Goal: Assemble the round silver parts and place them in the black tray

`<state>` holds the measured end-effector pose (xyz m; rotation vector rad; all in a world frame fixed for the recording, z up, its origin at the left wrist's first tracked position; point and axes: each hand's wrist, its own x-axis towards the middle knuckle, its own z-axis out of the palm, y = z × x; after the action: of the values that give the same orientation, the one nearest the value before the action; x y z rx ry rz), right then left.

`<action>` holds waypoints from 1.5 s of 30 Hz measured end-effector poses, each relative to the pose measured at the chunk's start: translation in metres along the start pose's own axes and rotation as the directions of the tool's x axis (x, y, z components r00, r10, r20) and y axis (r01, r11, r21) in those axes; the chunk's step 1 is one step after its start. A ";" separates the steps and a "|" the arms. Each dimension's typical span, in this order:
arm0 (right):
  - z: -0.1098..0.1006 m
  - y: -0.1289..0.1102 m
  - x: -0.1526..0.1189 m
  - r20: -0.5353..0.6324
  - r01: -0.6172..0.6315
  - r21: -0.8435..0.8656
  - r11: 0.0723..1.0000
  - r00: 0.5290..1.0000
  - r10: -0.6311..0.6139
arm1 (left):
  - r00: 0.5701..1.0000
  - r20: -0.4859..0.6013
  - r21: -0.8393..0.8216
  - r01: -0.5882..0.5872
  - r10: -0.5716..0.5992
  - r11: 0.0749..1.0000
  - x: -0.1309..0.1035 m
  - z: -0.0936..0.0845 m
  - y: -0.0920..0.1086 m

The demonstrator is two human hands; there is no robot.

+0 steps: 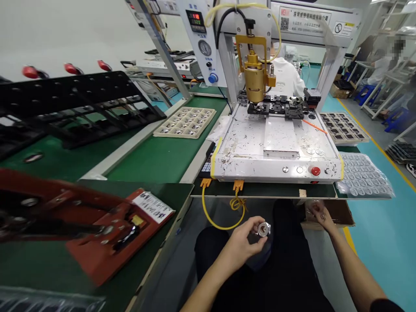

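Observation:
My left hand (242, 240) is raised above my lap, thumb and fingers closed round the edge of a small round silver part (264, 229) with a hole in its middle. The exact kind of this part cannot be made out. To the right, my right hand (321, 216) reaches down at the open cardboard box (344, 213), fingers bent together. Something clear and shiny shows at its fingertips, too blurred to name.
Before me stands a white press machine (253, 169) with a brass head (255, 80) and black fixture. A red hand press (107, 247) is at left. A cream tray (186, 122) lies behind it. Bagged round pieces (364, 173) lie right. Yellow cable (224, 226) hangs below the edge.

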<state>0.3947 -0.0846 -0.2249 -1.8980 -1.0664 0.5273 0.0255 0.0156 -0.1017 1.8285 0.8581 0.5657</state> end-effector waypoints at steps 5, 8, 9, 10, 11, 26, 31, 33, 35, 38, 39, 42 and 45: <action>0.002 -0.070 -0.046 0.180 -0.076 0.248 0.966 0.983 0.031 | 0.986 -0.116 -0.267 0.083 -0.117 0.960 -0.006 -0.003 0.008; 0.011 -0.125 -0.059 0.237 -0.119 0.369 0.922 0.971 0.030 | 0.966 -0.058 -0.553 0.178 -0.251 0.814 -0.008 -0.001 0.022; 0.016 -0.143 -0.059 0.259 -0.139 0.415 0.899 0.965 0.029 | 0.957 -0.043 -0.630 0.198 -0.288 0.751 -0.008 -0.001 0.027; 0.020 -0.160 -0.058 0.282 -0.161 0.459 0.874 0.959 0.028 | 0.948 -0.036 -0.687 0.207 -0.316 0.697 -0.008 -0.002 0.032; 0.026 -0.176 -0.055 0.306 -0.184 0.501 0.846 0.952 0.026 | 0.941 -0.038 -0.724 0.207 -0.337 0.658 -0.009 -0.003 0.037; 0.057 -0.243 -0.040 0.644 -0.367 0.571 0.735 0.755 -0.124 | 0.930 -0.142 -0.851 0.060 -0.339 0.522 -0.040 -0.036 0.060; 0.054 -0.251 -0.035 0.691 -0.325 0.479 0.816 0.713 -0.121 | 0.944 -0.131 -0.851 0.050 -0.303 0.523 -0.042 -0.033 0.060; 0.052 -0.258 -0.033 0.668 -0.222 0.448 0.866 0.727 -0.160 | 0.949 -0.118 -0.851 0.055 -0.293 0.523 -0.042 -0.033 0.061; 0.051 -0.265 -0.033 0.620 -0.076 0.437 0.896 0.747 -0.239 | 0.952 -0.113 -0.846 0.057 -0.283 0.530 -0.042 -0.033 0.062; 0.053 -0.275 -0.038 0.538 0.104 0.431 0.896 0.768 -0.348 | 0.953 -0.134 -0.835 0.040 -0.273 0.548 -0.042 -0.032 0.066; 0.054 -0.277 -0.040 0.524 0.129 0.428 0.895 0.771 -0.362 | 0.952 -0.140 -0.834 0.034 -0.270 0.551 -0.042 -0.032 0.067; 0.057 -0.279 -0.047 0.513 0.142 0.427 0.893 0.776 -0.368 | 0.953 -0.149 -0.831 0.023 -0.263 0.555 -0.042 -0.030 0.071; 0.059 -0.278 -0.051 0.509 0.131 0.433 0.892 0.781 -0.362 | 0.950 -0.165 -0.818 0.018 -0.264 0.575 -0.043 -0.028 0.073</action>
<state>0.1953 -0.0280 -0.0234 -1.2396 -1.4596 1.1157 0.0004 -0.0199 -0.0237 0.8214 0.7278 0.9356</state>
